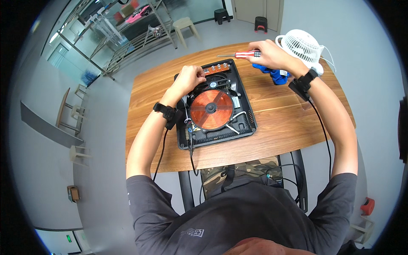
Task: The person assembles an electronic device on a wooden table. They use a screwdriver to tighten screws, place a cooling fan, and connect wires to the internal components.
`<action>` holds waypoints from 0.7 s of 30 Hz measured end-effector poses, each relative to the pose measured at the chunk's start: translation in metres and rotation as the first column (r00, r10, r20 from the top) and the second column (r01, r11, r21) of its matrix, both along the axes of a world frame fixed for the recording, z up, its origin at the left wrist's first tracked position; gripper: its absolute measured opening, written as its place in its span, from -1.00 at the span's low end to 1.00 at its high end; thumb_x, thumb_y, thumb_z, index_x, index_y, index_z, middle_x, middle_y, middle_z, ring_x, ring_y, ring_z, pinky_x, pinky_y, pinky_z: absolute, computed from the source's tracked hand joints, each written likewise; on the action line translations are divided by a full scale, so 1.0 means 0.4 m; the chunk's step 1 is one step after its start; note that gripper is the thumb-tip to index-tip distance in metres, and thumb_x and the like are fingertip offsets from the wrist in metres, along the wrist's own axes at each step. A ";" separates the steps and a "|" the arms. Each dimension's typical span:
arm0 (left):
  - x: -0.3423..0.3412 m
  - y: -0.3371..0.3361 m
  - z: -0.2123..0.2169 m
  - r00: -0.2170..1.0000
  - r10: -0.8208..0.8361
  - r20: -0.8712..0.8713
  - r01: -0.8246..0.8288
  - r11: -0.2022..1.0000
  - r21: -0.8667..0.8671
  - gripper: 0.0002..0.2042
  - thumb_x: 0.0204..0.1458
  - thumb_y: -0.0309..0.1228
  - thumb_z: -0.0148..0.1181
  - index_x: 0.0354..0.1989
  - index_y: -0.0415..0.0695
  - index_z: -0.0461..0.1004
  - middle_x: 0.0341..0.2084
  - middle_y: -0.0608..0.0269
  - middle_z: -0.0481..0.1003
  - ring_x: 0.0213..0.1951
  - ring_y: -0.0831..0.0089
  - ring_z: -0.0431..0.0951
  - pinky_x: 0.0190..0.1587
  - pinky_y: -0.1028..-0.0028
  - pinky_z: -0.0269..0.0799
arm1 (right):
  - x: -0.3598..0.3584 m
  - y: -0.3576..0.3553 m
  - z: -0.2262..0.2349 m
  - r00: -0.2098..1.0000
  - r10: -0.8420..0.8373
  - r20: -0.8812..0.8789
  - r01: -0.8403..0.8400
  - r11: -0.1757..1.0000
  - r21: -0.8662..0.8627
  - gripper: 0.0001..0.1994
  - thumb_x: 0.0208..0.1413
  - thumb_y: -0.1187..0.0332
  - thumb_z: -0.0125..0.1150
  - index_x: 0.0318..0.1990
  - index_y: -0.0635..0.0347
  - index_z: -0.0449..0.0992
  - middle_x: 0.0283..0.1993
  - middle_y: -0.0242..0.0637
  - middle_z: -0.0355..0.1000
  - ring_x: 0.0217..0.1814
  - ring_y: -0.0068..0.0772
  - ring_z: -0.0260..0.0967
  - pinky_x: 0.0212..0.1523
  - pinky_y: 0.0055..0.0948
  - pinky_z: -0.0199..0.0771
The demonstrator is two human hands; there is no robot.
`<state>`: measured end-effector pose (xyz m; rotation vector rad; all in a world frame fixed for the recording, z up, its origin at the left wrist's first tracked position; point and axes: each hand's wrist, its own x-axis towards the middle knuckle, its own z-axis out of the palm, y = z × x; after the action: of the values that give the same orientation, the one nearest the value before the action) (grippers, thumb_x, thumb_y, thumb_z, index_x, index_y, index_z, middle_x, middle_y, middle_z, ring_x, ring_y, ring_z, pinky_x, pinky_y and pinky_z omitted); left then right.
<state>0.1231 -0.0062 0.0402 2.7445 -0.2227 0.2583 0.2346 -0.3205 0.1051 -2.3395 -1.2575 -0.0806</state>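
Observation:
An opened induction cooker [244, 132] lies on the wooden table in front of me, its black casing exposing a round copper coil [202, 111]. Along its far edge runs an orange circuit board [220, 68] with several round silver parts. My left hand [190, 78] is at the casing's far left corner, thumb and fingers pinched together beside the board; whatever they hold is hidden or too small to name. Raised past the far right corner, my right hand [268, 54] grips a screwdriver [244, 54] by its red, white and blue handle. Its shaft points left, clear of the cooker.
Behind my right hand stand a white fan [301, 44] and a bundled blue object [278, 76], partly covered by the hand. Black cables hang from both wrist straps. Beyond the table are a metal rack [144, 38], a beige stool [184, 27] and dark stools [261, 24].

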 end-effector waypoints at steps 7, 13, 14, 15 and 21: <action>-0.015 -0.023 -0.017 0.999 0.034 -0.019 -0.034 0.999 0.007 -0.82 -0.03 -0.39 0.43 -0.31 -0.21 0.63 -0.49 0.04 0.62 -0.40 0.17 0.64 -0.27 0.29 0.54 | -0.047 0.054 0.001 0.986 0.155 0.058 -0.152 0.987 -0.060 -0.61 0.05 0.14 0.31 -0.14 0.32 0.65 -0.38 0.03 0.57 -0.31 0.01 0.54 -0.22 -0.22 0.53; -0.044 -0.025 -0.021 0.999 0.011 0.039 -0.013 0.998 0.054 -0.82 0.01 -0.35 0.38 -0.29 -0.19 0.62 -0.44 0.03 0.63 -0.36 0.13 0.63 -0.22 0.26 0.53 | -0.069 0.076 -0.018 0.983 0.174 0.060 -0.167 0.980 -0.110 -0.62 0.03 0.15 0.28 -0.14 0.31 0.65 -0.39 0.04 0.56 -0.33 0.01 0.54 -0.21 -0.19 0.55; -0.048 -0.026 -0.018 0.999 0.005 0.034 -0.007 0.999 0.050 -0.82 0.02 -0.35 0.38 -0.29 -0.19 0.62 -0.42 0.03 0.63 -0.35 0.13 0.63 -0.21 0.25 0.53 | -0.069 0.078 -0.023 0.985 0.165 0.054 -0.158 0.981 -0.113 -0.62 0.04 0.15 0.28 -0.14 0.31 0.65 -0.39 0.04 0.56 -0.33 0.01 0.54 -0.21 -0.19 0.55; -0.052 -0.028 -0.015 1.000 -0.002 0.030 0.000 0.999 0.047 -0.82 0.02 -0.35 0.37 -0.29 -0.19 0.62 -0.41 0.03 0.63 -0.35 0.13 0.63 -0.20 0.25 0.52 | -0.069 0.079 -0.025 0.984 0.167 0.055 -0.160 0.981 -0.112 -0.62 0.04 0.15 0.27 -0.14 0.31 0.65 -0.39 0.04 0.56 -0.33 0.01 0.54 -0.21 -0.19 0.55; -0.062 -0.047 0.001 1.000 -0.006 0.024 0.004 0.999 0.048 -0.84 0.03 -0.36 0.35 -0.36 -0.21 0.59 -0.43 0.02 0.60 -0.32 0.07 0.61 -0.21 0.22 0.50 | -0.070 0.075 -0.031 0.984 0.165 0.062 -0.158 0.982 -0.103 -0.62 0.05 0.16 0.27 -0.14 0.32 0.65 -0.39 0.06 0.56 -0.34 0.01 0.54 -0.21 -0.19 0.55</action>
<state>0.0982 -0.0251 0.0408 2.7889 -0.2451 0.2887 0.2065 -0.2904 0.0925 -2.3244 -1.5133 -0.0494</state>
